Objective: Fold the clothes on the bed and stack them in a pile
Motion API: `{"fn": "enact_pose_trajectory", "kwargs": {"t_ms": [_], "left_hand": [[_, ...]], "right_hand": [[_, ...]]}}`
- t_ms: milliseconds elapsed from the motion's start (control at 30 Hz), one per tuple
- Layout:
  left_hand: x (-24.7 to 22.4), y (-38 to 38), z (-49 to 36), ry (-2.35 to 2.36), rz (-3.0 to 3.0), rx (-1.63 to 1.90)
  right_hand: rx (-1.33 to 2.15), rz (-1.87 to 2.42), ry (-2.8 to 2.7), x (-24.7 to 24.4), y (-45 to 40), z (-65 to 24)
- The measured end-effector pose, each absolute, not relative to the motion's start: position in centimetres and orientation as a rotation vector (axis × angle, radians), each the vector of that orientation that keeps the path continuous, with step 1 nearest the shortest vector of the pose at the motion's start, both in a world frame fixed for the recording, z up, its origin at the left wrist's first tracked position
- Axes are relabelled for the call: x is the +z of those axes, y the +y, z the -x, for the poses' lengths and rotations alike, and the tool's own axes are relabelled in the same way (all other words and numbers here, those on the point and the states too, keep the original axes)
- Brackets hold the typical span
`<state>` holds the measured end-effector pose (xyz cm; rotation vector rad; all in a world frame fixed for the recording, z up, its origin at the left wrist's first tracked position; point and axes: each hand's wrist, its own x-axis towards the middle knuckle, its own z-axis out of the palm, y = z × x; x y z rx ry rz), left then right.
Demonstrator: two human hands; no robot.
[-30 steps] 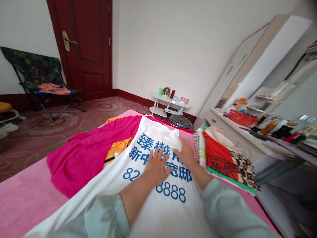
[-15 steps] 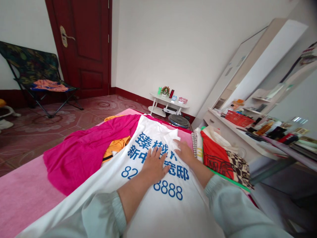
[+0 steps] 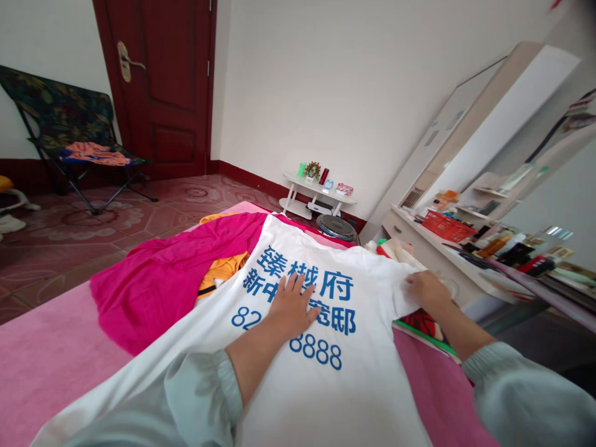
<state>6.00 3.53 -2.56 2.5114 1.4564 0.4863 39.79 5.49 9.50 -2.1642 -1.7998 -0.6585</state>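
A white T-shirt [image 3: 326,385] with blue printed characters and digits lies spread on the pink bed cover [image 3: 41,354]. My left hand [image 3: 292,305] rests flat on its printed chest, fingers apart. Out to the right, my right hand [image 3: 428,289] is closed on the end of the shirt's right sleeve, its fingers slightly blurred. That sleeve is stretched sideways over the folded clothes [image 3: 421,324]. Along the shirt's left side lies a magenta garment [image 3: 158,279], with a yellow-orange one [image 3: 228,272] partly under it.
A dressing table [image 3: 488,276] with a red basket [image 3: 447,226] and several bottles stands at right. Beyond the bed are a small white shelf [image 3: 302,183] and a dark round object [image 3: 336,227]. A folding chair [image 3: 88,136] holding cloth stands far left, near a door [image 3: 172,81].
My right hand has moved right, drawing the shirt's sleeve outward from its folded-in position. More of the print now shows, and the folded clothes are mostly covered. My left hand stays in place.
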Motion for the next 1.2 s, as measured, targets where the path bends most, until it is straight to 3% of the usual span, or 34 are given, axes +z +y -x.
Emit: {"fn": "enact_pose_trajectory", "kwargs": {"t_ms": [133, 267, 467, 600, 767, 1033, 1200], "left_hand": [[-2.6, 3.6, -6.0, 1.452, -2.525, 0.483], [-2.3, 3.4, -5.9, 1.449, -2.520, 0.472], [-1.8, 3.3, -5.8, 1.445, -2.499, 0.464], [-1.9, 3.2, -5.6, 1.435, -2.499, 0.536], [-2.4, 3.6, -5.5, 1.400, -2.471, 0.708], [0.1, 7.7, -2.6, 1.734, -2.058, 1.377], [2.2, 13.2, 1.5, 2.093, -1.870, 1.210]], "right_hand": [[-0.815, 2.058, -1.840, 7.8, 4.2, -36.3], [-0.758, 1.706, -2.397, 5.8, 4.6, -33.9], [-0.779, 2.116, -2.206, 3.8, 5.9, -30.4], [-0.494, 1.882, -2.253, 1.9, 5.3, -23.9], [-0.094, 2.107, -2.061, -2.2, 4.8, -21.8], [0.053, 2.019, -1.955, -2.8, 5.1, -23.1], [0.053, 1.954, -1.935, -3.1, 5.1, -23.2]]}}
